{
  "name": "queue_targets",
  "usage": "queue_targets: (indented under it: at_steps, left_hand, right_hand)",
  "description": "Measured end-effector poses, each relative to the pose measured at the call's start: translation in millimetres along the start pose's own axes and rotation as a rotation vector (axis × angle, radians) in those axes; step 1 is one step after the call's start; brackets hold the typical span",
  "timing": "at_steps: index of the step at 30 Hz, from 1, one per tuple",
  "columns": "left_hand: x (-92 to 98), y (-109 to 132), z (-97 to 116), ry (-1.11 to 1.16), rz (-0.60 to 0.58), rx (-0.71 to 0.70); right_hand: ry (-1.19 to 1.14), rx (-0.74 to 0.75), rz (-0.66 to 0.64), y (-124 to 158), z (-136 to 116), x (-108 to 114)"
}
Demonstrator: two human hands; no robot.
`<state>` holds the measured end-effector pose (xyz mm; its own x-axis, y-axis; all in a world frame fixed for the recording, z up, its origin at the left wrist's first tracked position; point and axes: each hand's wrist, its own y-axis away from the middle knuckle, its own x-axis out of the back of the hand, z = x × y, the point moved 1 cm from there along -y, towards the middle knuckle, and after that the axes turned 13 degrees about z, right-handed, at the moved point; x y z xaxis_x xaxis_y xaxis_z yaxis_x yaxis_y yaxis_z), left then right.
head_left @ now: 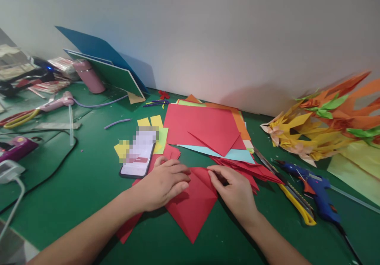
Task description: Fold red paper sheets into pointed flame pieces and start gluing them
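Observation:
A folded sheet of red paper (192, 213) lies on the green table in front of me, one corner pointing towards me. My right hand (236, 189) pinches its upper right edge between thumb and fingers. Across the paper's upper left part rests my left hand (169, 180), fingers stretched out and palm down. More red paper (127, 231) shows beneath my left wrist. Just beyond that hand, a phone (138, 158) with a lit, partly blurred screen leans over small yellow and green paper pieces (162, 140). Folded red pieces (246, 170) lie beyond my right hand.
A stack of coloured sheets (202, 118) lies near the wall. To the right are a yellow cutter knife (297, 203), a blue glue gun (320, 193) and orange-yellow paper flowers (314, 126). A pink glue gun (56, 101), pink bottle (89, 77) and cables (56, 168) occupy the left.

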<state>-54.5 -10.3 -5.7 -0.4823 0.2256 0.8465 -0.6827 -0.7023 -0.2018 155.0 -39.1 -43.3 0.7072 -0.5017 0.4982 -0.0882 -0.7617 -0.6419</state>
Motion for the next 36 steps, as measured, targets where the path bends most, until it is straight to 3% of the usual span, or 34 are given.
queue_targets:
  at_steps: [5,12,19,24,36]
  left_hand:
    - [-5.0,3,1,-0.02,0.023,-0.07]
    - [-2.9,10,12,-0.077,0.075,-0.131]
    - [-31.4,9,15,-0.373,0.134,-0.181]
    - [-44.5,12,10,-0.407,0.153,-0.203]
    - [-36.4,10,12,-0.312,0.162,-0.171]
  right_hand:
    - [0.058,0.139,-0.031,0,2,1]
    - [0.053,0.169,-0.093,0,3,3]
    - [0.0,0.277,-0.165,2,4,7]
    - [-0.034,0.352,-0.226,3,3,9]
    - [-0.004,0.45,-0.252,0,7,11]
